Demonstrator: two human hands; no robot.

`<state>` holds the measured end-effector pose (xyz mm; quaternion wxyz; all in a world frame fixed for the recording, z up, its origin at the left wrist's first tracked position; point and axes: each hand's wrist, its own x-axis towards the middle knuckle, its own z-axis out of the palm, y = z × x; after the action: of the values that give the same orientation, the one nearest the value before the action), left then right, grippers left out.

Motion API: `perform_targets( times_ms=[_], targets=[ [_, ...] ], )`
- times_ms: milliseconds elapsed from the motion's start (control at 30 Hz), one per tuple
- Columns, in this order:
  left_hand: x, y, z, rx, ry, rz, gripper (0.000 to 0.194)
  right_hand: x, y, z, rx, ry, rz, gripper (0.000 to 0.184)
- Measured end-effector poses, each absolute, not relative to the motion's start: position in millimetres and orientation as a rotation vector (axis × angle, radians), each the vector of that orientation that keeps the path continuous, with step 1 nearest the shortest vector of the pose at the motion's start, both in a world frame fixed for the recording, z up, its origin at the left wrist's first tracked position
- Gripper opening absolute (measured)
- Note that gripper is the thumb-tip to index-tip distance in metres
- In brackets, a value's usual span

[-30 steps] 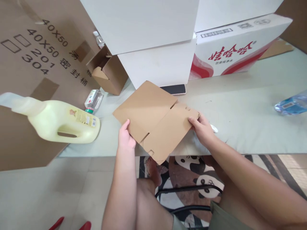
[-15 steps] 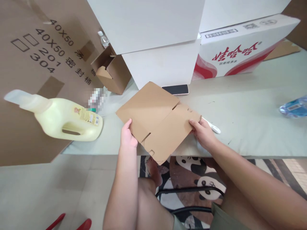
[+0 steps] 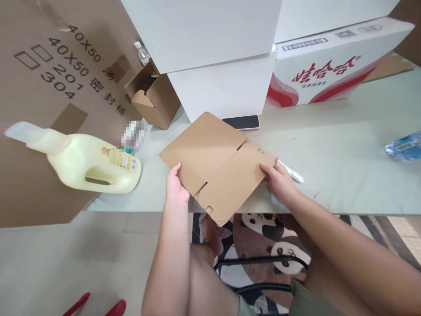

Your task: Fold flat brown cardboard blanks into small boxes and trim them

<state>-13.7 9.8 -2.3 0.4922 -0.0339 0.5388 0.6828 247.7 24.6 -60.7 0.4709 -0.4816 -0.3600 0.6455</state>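
Observation:
A flattened brown cardboard box is held tilted over the front edge of the table. Slots and small tabs show along its crease and its right and lower edges. My left hand grips its left edge, thumb on top and the other fingers hidden beneath. At the right edge, my right hand pinches the cardboard with the thumb on top; its other fingers are partly hidden. Just behind the right hand lies a white utility knife, partly covered by that hand.
A phone lies behind the cardboard, before stacked white boxes. On the left are a yellow detergent jug, an open small carton and a large printed carton. A water bottle lies at far right.
Hardly anything differs; both hands keep the same hold on the cardboard, and the view has shifted very slightly.

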Motion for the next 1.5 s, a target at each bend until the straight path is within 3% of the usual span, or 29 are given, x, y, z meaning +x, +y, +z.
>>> perform_targets(
  times_ms=[1500],
  targets=[
    [-9.9,9.6,-4.7,-0.043,1.318,1.668,0.012,244.8,25.0,-59.3,-1.262,-0.788,1.608,0.029]
  ],
)
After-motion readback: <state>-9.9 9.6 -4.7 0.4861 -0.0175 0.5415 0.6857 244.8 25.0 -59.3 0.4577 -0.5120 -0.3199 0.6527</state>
